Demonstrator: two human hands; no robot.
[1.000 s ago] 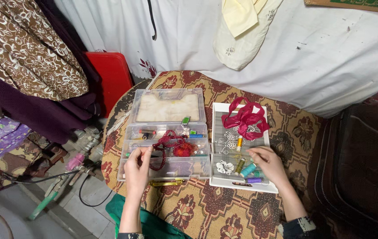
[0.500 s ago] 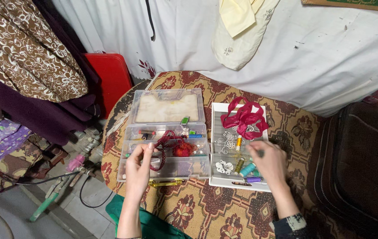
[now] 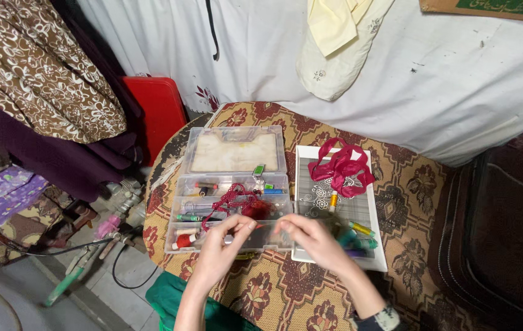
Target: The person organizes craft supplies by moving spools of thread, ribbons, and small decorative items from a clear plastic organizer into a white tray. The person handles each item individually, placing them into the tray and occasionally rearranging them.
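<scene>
Clear plastic organiser box [image 3: 232, 196], long axis near-to-far, is met at its near edge: left hand [image 3: 221, 248] and right hand [image 3: 310, 240] pinched fingertip-close; what is held cannot be told.

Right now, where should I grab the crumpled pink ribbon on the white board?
Pinch the crumpled pink ribbon from above, at its bunched middle. It lies loose in loops on the flat white board, beside the clear plastic organiser box, so nothing blocks the top, and the middle probably lifts the loops together.

Even, soft indoor light, bright on the white cloth [image 3: 457, 79] (slightly washed out), mild wide-angle bending at the edges.
</scene>
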